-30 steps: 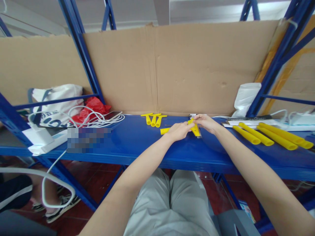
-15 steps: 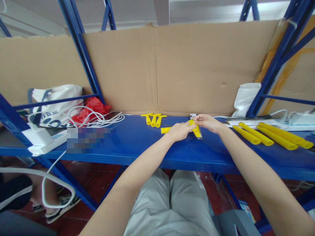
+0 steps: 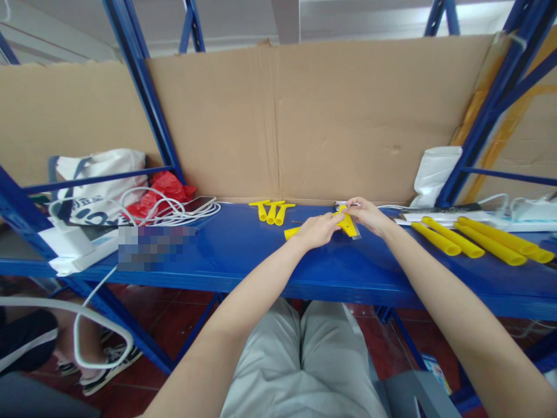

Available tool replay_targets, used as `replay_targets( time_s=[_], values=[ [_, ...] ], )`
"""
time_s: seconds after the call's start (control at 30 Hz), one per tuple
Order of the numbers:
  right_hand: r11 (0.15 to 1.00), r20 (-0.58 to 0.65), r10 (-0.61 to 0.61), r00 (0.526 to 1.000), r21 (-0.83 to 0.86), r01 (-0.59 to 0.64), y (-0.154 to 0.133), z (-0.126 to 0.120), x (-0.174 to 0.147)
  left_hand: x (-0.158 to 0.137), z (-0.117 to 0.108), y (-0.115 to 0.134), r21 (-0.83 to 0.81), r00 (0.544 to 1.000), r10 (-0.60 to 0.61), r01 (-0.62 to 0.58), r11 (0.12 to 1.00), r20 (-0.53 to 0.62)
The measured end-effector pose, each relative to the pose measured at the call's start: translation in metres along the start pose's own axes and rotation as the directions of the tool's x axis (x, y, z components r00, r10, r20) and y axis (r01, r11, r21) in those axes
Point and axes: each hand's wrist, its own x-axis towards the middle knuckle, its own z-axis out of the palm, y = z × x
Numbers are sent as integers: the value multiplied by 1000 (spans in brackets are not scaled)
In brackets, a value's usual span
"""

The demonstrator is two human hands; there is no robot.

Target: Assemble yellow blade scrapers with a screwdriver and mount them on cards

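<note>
Centrally, on a blue shelf (image 3: 243, 252), a person works with both bare hands on a yellow scraper (image 3: 347, 226); it lies between and under the fingers, close to the shelf surface, with its wide head turned toward the right and a thin blade edge (image 3: 358, 233) showing along that side. The left hand (image 3: 319, 231) is closed around the handle, whose yellow end pokes out to the left of the knuckles; the right hand (image 3: 365, 216) is nearly closed, its fingertips pinching the far end of the head, while the near end points back toward the person and stays uncovered. Well to the left of the head, near the back, three yellow T-shaped pieces (image 3: 271, 215) lie side by side; well to the right of the hands, several yellow tubes (image 3: 491, 244) lie slanted. Brown cardboard (image 3: 339, 122) stands behind everything; a white pouch (image 3: 436, 174) leans at the back right; white cables (image 3: 174, 210) coil at the far left, beside a red plastic bag (image 3: 164, 187).
</note>
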Motion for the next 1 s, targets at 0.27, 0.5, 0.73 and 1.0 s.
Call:
replay_targets(
  time_s=[0.27, 0.5, 0.73, 1.0],
  values=[
    [997, 31, -32, 999, -64, 34, 6, -1, 4, 3, 10, -5, -104, 999, 14, -18, 994, -44],
    [998, 22, -19, 1000, -51, 20, 11, 2, 7, 4, 10, -2, -31, 999, -28, 28, 999, 24],
    [999, -11, 32, 999, 25, -32, 11, 12, 5, 3, 7, -4, -36, 997, -56, 58, 998, 57],
    [1000, 75, 7, 997, -26, -5, 13, 10, 5, 2, 5, -6, -25, 994, -83, 85, 996, 68]
  ],
)
